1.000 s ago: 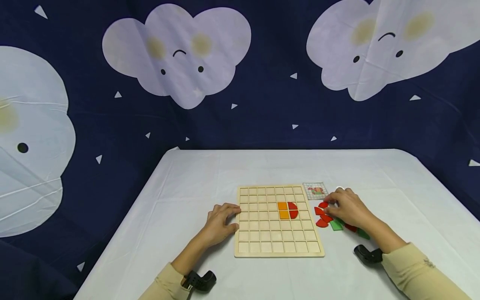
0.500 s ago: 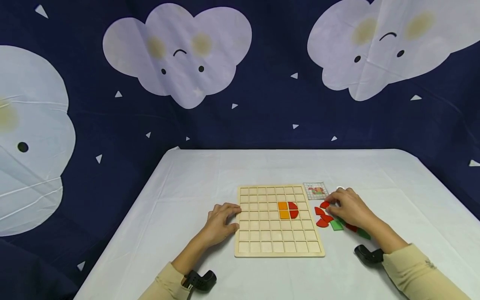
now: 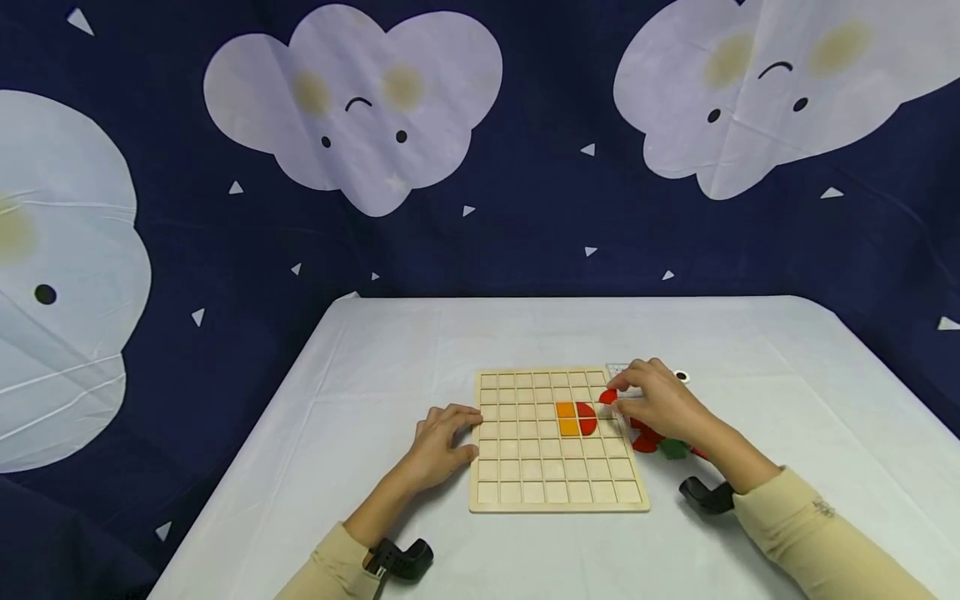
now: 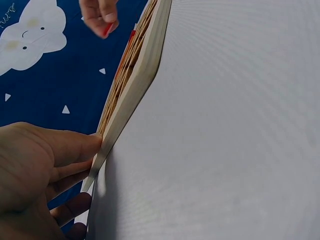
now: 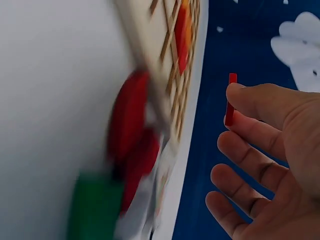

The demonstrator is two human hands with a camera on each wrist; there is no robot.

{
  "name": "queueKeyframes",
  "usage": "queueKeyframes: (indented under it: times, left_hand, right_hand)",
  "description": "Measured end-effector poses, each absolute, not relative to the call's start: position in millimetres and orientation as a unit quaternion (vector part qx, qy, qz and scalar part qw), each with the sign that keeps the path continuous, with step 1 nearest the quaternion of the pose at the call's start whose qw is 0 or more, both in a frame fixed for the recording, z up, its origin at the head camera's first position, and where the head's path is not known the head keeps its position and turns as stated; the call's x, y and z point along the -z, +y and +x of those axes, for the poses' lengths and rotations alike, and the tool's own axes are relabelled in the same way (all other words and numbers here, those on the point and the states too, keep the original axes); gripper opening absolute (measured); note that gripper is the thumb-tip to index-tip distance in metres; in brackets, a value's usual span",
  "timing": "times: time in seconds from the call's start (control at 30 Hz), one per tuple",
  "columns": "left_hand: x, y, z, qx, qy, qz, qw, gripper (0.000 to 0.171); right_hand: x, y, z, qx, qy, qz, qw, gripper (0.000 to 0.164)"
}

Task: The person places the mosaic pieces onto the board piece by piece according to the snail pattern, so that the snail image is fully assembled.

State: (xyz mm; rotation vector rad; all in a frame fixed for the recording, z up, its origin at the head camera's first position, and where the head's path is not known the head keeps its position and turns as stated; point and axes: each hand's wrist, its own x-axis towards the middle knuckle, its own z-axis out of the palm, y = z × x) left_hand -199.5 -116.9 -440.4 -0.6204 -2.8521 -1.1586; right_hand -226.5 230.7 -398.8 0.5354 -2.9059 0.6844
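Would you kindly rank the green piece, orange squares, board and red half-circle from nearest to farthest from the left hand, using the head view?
1. Board, touching the left hand.
2. Orange squares, on the board's right half.
3. Red half-circle, just right of them.
4. Green piece, off the board's right side.

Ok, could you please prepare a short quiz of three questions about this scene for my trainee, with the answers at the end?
1. Multiple choice: what does the right hand pinch?
A) a green piece
B) a red piece
C) a pencil

2. True or false: the left hand is lifted clear of the board.

3. Fill in the missing word: on the board, two orange squares sit beside two curved pieces whose colour is ____.

Key:
1. B
2. False; it touches the board.
3. red
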Motion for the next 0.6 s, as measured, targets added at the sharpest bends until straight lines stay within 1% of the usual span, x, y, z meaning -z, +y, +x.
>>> queueKeyframes:
  times: [0.33, 0.6]
  left_hand:
    - [441, -117, -200, 0.369, -0.908, -0.198, 0.001, 0.04]
    - [443, -117, -201, 0.377, -0.905, -0.198, 0.001, 0.04]
  right_hand:
    - [395, 181, -237, -0.234, -0.945, 0.225, 0.045, 0.023]
    - [404, 160, -245, -0.241, -0.935, 0.258, 0.027, 0.022]
